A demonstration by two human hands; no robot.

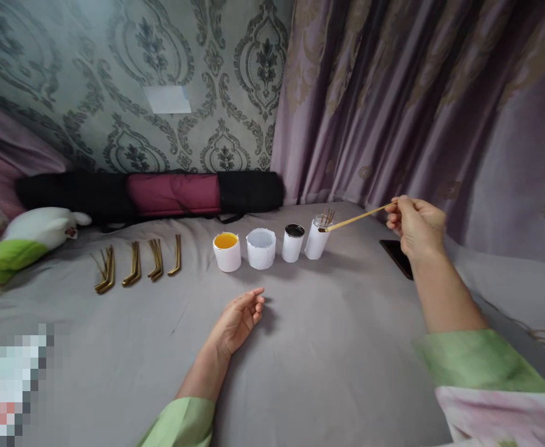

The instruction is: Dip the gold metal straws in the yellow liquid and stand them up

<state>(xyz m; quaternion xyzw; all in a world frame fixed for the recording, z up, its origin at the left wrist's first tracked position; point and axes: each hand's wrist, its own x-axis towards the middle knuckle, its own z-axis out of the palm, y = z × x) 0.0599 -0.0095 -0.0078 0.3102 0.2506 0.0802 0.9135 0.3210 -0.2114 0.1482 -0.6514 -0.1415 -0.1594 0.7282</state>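
My right hand (419, 226) is closed in a pinch on one end of a long, slender gold-coloured stick (360, 216). Its dark far tip appears in front of the rim of a white-wrapped glass jar (316, 243); I cannot tell whether they touch. Several thin brown sticks (328, 216) poke out of that jar. My left hand (239, 320) hovers low over the grey sheet, loosely curled with nothing in it, the index finger stretched out. Beyond it stand a white tub with yellow contents (226, 251), a white tub with pale contents (261, 249) and a white-wrapped cup with a black inside (293, 243).
Several bunches of bent gold-coloured straws (133, 264) lie on the sheet (328, 360) at left. A dark phone (397, 259) rests near my right wrist. Along the wall lies a black and maroon roll (174, 192); a plush toy (30, 239) is far left, curtains (393, 105) at right.
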